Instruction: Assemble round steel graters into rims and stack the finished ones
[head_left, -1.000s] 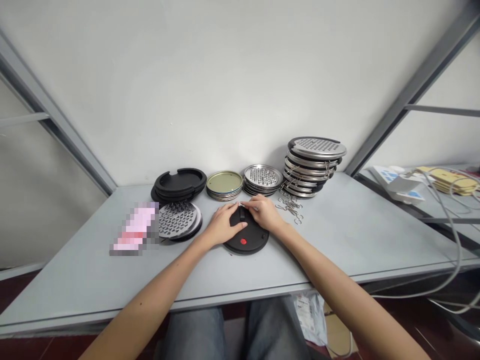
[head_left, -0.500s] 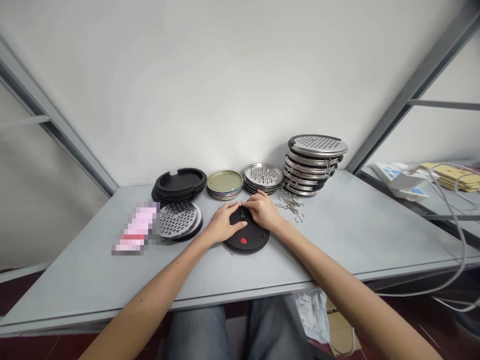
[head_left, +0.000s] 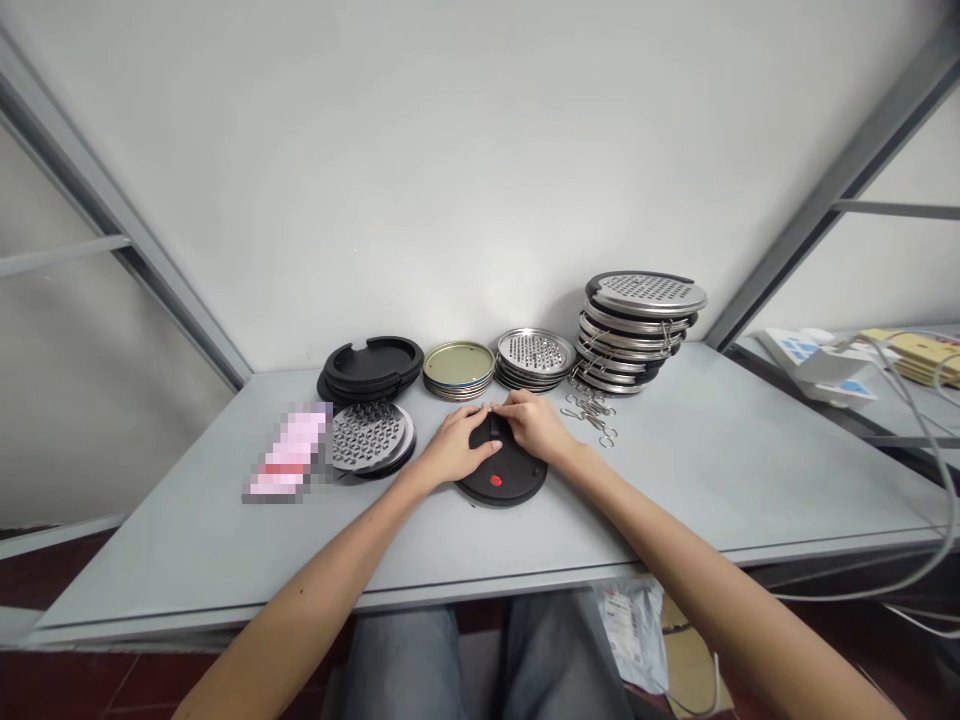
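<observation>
A black round disc (head_left: pixel 510 482) with a red spot near its front edge lies flat on the table. My left hand (head_left: pixel 461 445) grips its left side, thumb on top and fingers along the far-left rim. My right hand (head_left: pixel 532 425) is closed at the far-right rim, its fingers bent. Fingertips of both hands meet at the far edge, just beyond a dark strap-like tab (head_left: pixel 494 428) on the disc. Whether a small part sits between those fingertips I cannot make out.
Behind the disc stand gold-coloured round lids (head_left: pixel 459 362), round metal graters (head_left: pixel 535 352) and a tall stack of graters with black rims (head_left: pixel 649 292). Wire clips (head_left: pixel 592 410) lie at right. Black rings (head_left: pixel 371 362), perforated discs (head_left: pixel 367 437) and a blurred pink item (head_left: pixel 289 450) are at left.
The view has swung slightly left, so everything appears shifted right. A raised finger of my right hand has come down a little; both hands stay on the disc.
</observation>
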